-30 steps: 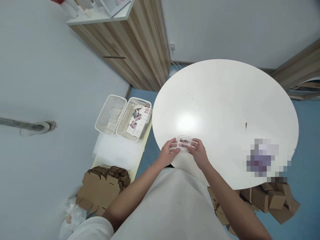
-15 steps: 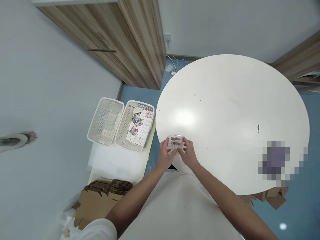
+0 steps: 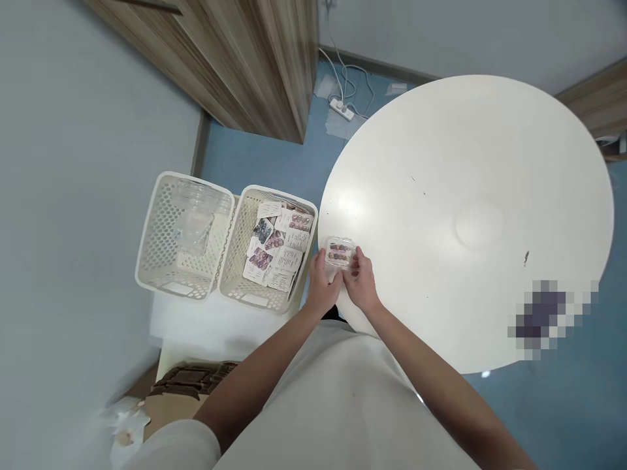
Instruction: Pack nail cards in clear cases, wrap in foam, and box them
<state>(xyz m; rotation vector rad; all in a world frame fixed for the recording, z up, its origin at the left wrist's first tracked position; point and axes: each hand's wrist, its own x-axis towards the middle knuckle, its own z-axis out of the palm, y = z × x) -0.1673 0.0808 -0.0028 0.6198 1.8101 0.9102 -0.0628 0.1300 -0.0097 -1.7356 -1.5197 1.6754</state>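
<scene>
Between my two hands is a small clear plastic box (image 3: 339, 252) that shows rows of small purple, reddish and yellowish round shapes. My left hand (image 3: 322, 285) closes on its left side, fingers along the edge and thumb at the near side. My right hand (image 3: 361, 281) grips the opposite side, its thumb close to the left one. The box is at the near left edge of the white oval table (image 3: 470, 300); whether it rests on the top or is held just above it, I cannot tell.
Left of the table stand two white baskets, one with clear plastic boxes (image 3: 198, 219), the other (image 3: 252, 300) with printed cards (image 3: 287, 258). Folded brown cardboard (image 3: 171, 408) lies nearer me. A power strip (image 3: 341, 109) with cables is on the floor beyond. A pixelated dark patch covers the table's right side.
The view has shifted, with the baskets now larger and the table further right. Both hands still hold the clear box, which appears slightly higher in the picture.
</scene>
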